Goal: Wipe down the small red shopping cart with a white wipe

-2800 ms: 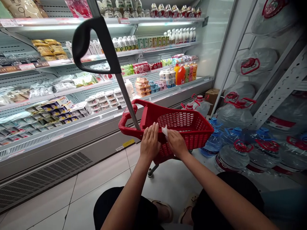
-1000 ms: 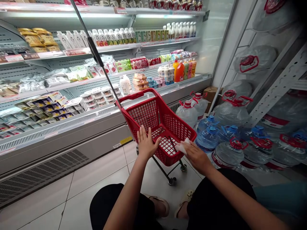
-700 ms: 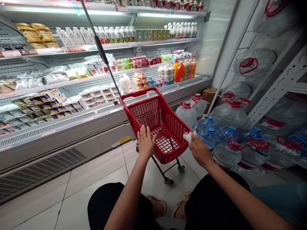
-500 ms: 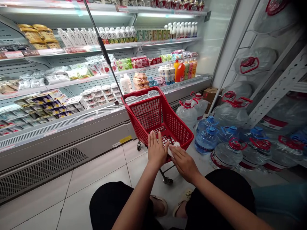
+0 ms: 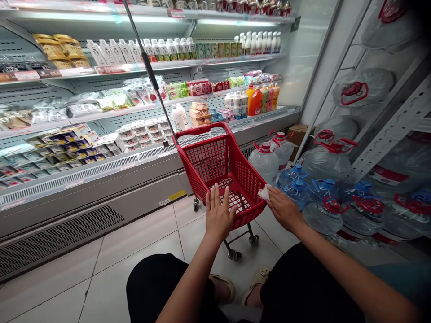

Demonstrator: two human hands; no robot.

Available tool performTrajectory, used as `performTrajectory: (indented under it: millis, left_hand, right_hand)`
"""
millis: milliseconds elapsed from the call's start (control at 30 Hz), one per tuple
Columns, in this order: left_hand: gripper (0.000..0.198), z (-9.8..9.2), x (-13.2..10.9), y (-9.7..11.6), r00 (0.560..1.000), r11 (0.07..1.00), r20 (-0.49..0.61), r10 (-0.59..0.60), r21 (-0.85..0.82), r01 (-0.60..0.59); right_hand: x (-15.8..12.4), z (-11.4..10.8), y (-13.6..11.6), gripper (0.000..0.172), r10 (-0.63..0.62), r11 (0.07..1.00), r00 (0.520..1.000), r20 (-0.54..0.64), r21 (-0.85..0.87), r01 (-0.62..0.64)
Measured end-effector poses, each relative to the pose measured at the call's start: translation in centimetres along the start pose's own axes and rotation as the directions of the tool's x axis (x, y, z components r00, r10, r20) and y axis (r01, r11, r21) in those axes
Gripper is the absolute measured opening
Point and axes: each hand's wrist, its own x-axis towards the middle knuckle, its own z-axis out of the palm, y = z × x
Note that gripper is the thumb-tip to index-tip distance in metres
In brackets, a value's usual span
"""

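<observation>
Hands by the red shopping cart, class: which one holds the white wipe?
The right hand holds the white wipe; the left hand, spread open, shows none.

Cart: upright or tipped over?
Upright: the cart stands with its wheels on the floor, its open top facing up.

Plenty of print on my feed, none I can read for certain.
I see small logos on the green packs (image 5: pixel 177 90) and red packs (image 5: pixel 199 87), lettering on the gold tubs (image 5: pixel 51 47), a yellow sticker (image 5: pixel 177 195) and white sticker (image 5: pixel 164 202) on the cooler base (image 5: pixel 144 186), a tag (image 5: pixel 27 75) on the shelf edge (image 5: pixel 182 64), all too small or blurred.
</observation>
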Motion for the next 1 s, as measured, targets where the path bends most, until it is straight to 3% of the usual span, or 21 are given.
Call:
performTrajectory:
  millis: [100,233,300,367,467,600,700,767,933,1000]
  left_hand:
    - [0.067,0.2,0.1,0.3,1.000,1.000,-0.008,-0.021,-0.007,0.021]
    - [0.070,0.1,0.0,0.3,1.000,1.000,-0.007,-0.006,-0.023,0.005]
    - [0.072,0.0,-0.1,0.0,1.000,0.999,-0.003,0.020,-0.025,-0.020]
    - [0.073,-0.2,-0.2,-0.4,0.999,0.999,0.008,0.042,-0.018,-0.042]
    - [0.073,-0.5,-0.4,-0.9,0.998,0.999,0.026,0.054,-0.001,-0.054]
    - [0.075,-0.7,-0.3,-1.0,0.998,0.998,0.034,0.058,0.000,-0.058]
    - [0.079,-0.5,-0.1,-0.3,0.996,0.997,0.031,0.080,-0.022,-0.080]
    - [0.082,-0.4,0.0,0.3,0.996,0.996,0.020,0.085,-0.035,-0.084]
    - [0.085,0.1,0.0,2.0,0.997,0.996,0.004,0.071,-0.061,-0.071]
    - [0.085,0.1,0.2,2.1,0.994,0.992,0.015,0.110,-0.064,-0.109]
  right_hand:
    - [-0.5,1.2,-4.4,0.047,0.041,0.999,0.997,-0.073,-0.007,-0.041]
    - [-0.6,2.5,-11.4,0.053,-0.075,0.996,0.995,-0.064,0.041,0.077]
    - [-0.5,2.8,-13.4,0.058,-0.125,0.989,0.990,-0.061,0.071,0.129]
    - [-0.5,2.8,-13.5,0.060,-0.181,0.978,0.982,-0.058,0.097,0.186]
    - [-0.6,2.1,-10.0,0.061,-0.240,0.964,0.971,-0.012,0.116,0.240]
    - [-0.8,0.8,-2.5,0.056,-0.044,0.998,0.997,-0.057,0.042,0.047]
    - [-0.9,0.4,-0.1,0.054,0.065,0.998,0.996,-0.064,0.005,-0.065]
    - [-1.0,0.7,-1.3,0.055,0.105,0.994,0.992,-0.076,0.006,-0.105]
    - [-1.7,3.1,-10.0,0.057,0.050,0.996,0.995,-0.086,0.084,-0.043]
    - [-2.2,3.8,-12.5,0.054,0.044,0.993,0.993,-0.108,0.110,-0.032]
